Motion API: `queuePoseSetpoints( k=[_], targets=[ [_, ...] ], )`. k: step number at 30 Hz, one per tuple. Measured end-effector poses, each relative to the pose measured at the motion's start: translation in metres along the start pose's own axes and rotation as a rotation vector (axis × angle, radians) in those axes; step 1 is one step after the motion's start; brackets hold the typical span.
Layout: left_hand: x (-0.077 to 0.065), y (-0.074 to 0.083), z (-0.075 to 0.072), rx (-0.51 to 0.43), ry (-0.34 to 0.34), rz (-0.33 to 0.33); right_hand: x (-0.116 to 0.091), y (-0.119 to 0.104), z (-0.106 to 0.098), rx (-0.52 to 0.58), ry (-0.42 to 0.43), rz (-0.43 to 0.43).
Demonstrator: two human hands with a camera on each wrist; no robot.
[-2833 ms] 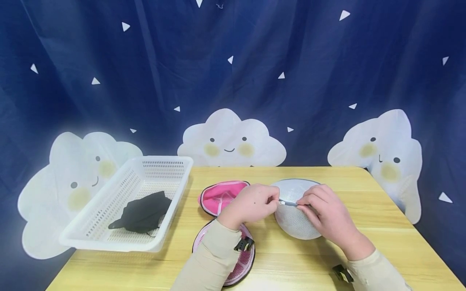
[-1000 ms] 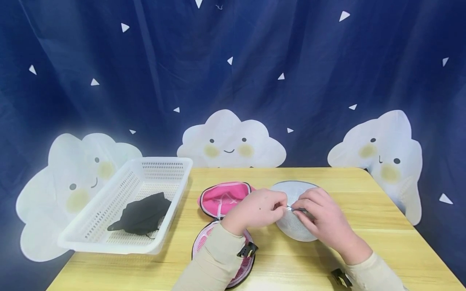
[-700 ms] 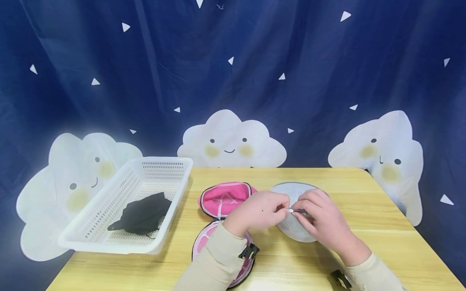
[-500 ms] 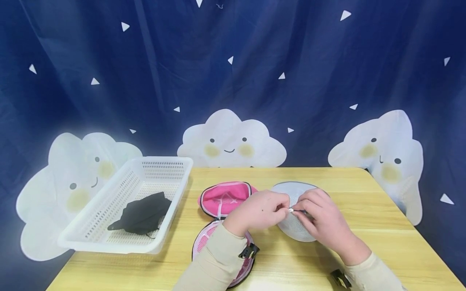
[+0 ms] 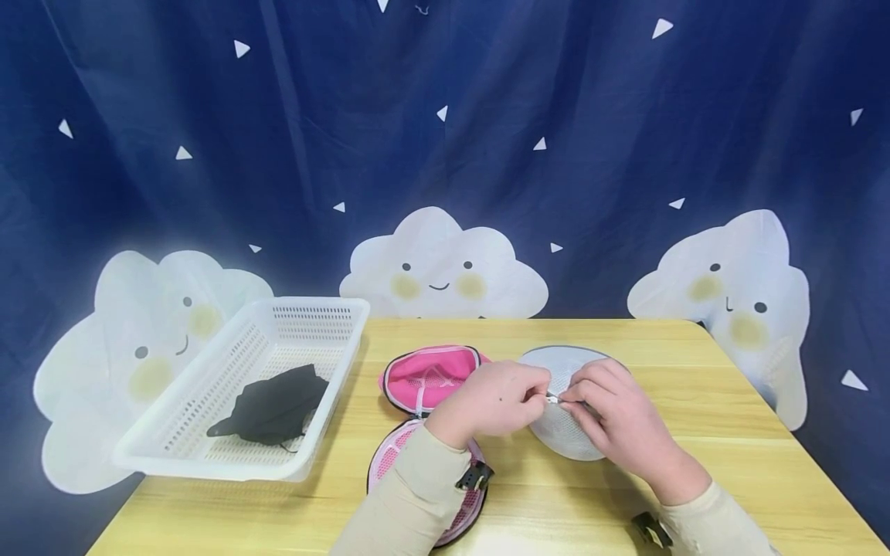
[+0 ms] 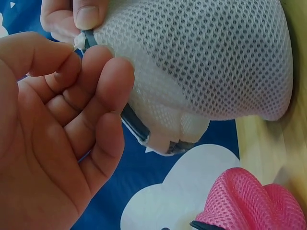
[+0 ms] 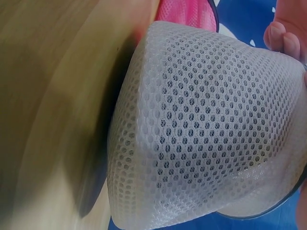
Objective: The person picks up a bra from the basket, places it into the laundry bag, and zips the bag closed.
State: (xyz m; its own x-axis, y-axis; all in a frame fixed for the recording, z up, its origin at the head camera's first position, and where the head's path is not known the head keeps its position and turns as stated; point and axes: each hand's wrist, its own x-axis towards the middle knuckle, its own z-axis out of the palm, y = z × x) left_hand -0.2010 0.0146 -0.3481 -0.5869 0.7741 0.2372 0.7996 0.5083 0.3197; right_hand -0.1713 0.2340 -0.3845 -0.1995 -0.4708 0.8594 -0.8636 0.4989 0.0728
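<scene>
A white mesh laundry bag [image 5: 566, 442] with a grey zip edge stands on the right half of the table. Between finger and thumb, my left hand [image 5: 495, 403] pinches its small white zip slider [image 6: 80, 41]. My right hand [image 5: 621, 421] grips the zip edge close beside the slider, so the fingertips of both hands nearly meet. In the right wrist view the mesh body [image 7: 201, 115] fills most of the picture, and the right hand's fingers are mostly out of sight. A pink mesh bag [image 5: 427, 378] lies open under and behind my left forearm.
At the left stands a white plastic basket [image 5: 149, 463] with a dark cloth [image 5: 274, 405] in it. Wooden tabletop [image 5: 723, 432] extends to the right of my right hand. Behind the table hangs a blue curtain [image 5: 445, 177] with cloud prints.
Since the earliest frame my hands have come closer together; the stretch of zip between them has shortened. Over the last half second the fingertips shift only slightly. Basket and pink bag stay put.
</scene>
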Motion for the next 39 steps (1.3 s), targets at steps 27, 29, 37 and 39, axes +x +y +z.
queuePoseSetpoints(
  k=[27, 29, 37, 39],
  targets=[
    [-0.003, -0.008, -0.006, -0.037, 0.038, -0.037, -0.004, 0.009, -0.012, -0.039, 0.008, 0.093],
    [-0.003, -0.007, -0.005, -0.049, 0.037, -0.035, -0.004, 0.009, -0.012, -0.044, 0.007, 0.086],
    [-0.001, -0.002, -0.003, -0.111, -0.001, -0.019, -0.002, 0.006, -0.006, -0.041, 0.011, 0.052],
    [0.000, -0.001, -0.003, -0.109, -0.004, -0.015, -0.002, 0.005, -0.004, -0.039, 0.013, 0.047]
  ],
)
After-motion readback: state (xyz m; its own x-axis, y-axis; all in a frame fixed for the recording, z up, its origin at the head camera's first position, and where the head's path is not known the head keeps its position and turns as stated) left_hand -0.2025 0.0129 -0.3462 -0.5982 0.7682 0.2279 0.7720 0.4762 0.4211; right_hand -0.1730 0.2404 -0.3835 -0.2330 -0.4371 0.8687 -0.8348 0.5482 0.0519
